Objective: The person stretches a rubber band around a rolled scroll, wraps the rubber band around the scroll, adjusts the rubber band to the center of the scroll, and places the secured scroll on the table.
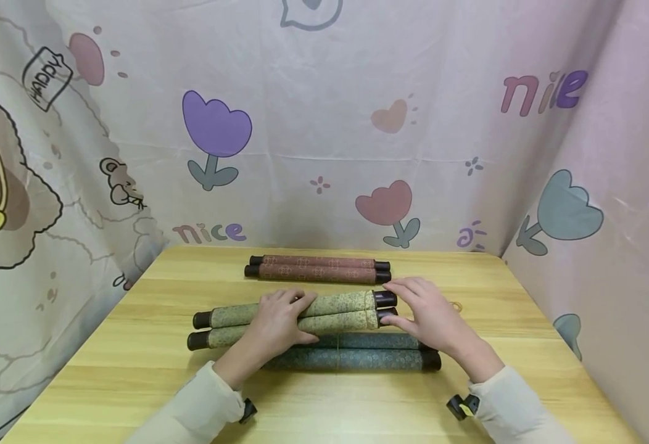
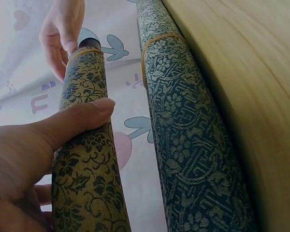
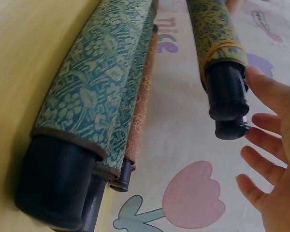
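Observation:
My left hand (image 1: 280,320) grips a yellow-green patterned scroll (image 1: 338,311) around its middle, the thumb lying across the cloth. This scroll is rolled from both ends into two parallel rolls with dark knobs, and it is raised at a slant above the table. A thin rubber band (image 3: 224,46) circles it near the right end. At that end, my right hand (image 1: 430,311) has its fingers spread, thumb and fingertips right at the dark knobs (image 3: 227,92). Beneath lies a blue patterned scroll (image 1: 380,359), partly covered by the left hand and the raised scroll, with a band around its middle.
A red patterned scroll (image 1: 319,271) lies farther back on the wooden table (image 1: 330,410). A loose rubber band (image 1: 457,306) sits just beyond the right hand. A printed curtain (image 1: 313,123) closes off the back and both sides.

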{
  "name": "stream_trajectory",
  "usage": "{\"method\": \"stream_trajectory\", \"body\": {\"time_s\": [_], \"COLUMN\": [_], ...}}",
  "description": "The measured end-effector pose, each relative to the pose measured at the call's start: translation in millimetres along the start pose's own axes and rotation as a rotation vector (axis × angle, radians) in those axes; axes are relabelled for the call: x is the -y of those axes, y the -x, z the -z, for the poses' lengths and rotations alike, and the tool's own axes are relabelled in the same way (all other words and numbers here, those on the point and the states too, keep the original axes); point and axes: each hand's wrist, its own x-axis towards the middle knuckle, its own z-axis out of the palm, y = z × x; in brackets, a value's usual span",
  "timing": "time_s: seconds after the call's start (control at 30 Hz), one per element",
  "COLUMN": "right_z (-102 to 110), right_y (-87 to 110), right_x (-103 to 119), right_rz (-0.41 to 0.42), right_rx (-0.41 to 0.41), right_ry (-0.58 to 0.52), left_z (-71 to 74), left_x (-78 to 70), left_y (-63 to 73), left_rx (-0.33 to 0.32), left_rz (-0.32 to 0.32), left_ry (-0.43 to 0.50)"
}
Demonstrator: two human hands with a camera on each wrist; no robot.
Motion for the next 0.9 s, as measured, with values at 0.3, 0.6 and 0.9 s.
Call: {"method": "stream_trajectory", "body": {"time_s": [0.3,0.6,0.9], "right_z": [1.3,-1.5,-4.7], "right_y": [-1.3,-3.0,-6.4], "right_x": [5.2,7.3,7.2], "right_rz": [0.002,0.023,0.097], "right_rx": [0.208,0.27,0.265], "right_ry": [0.096,0.156,0.188], "left_z": [-1.0,0.9,1.3], "left_x": [-1.2,-2.4,-3.1], "left_y": [1.8,1.0,1.2], "left_rx": [-0.002,0.029,0.044], "left_rz": [-0.038,-0.036,-0.05], "left_ry": [0.003,0.06,0.082]}}
